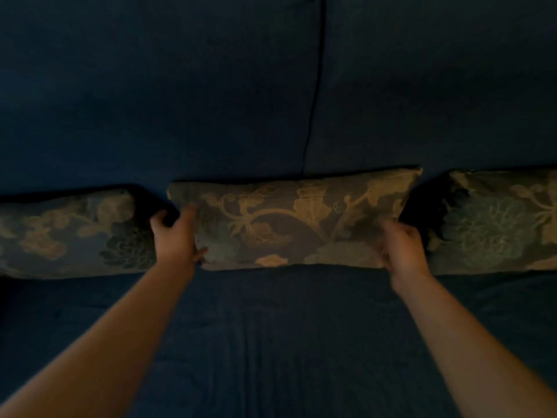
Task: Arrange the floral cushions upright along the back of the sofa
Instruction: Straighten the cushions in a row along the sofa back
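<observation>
The left hand [174,236] grips the left end of the middle cushion [289,221], thumb curled behind the edge and fingers pressed on the front face. The right hand [402,247] clutches the cushion's right end in the same way; it is slightly blurred, so the single fingers are hard to make out. Both bare forearms reach up from the bottom corners of the view and close in on the cushion from either side.

The middle cushion stands upright on the seat [271,342], its back against the sofa back [180,101], its top edge just below a dark vertical seam [313,86] between two back panels. Its cover is dark with pale tan vines and muted green flowers.

A left cushion [69,233] with the same floral cover stands near it, with a dark gap between them where the left thumb sits. A right cushion [494,224], cut off by the frame edge, stands on the other side, a shadowed gap apart from the middle one. All three form a row along the back of the dark blue sofa. The light is dim.
</observation>
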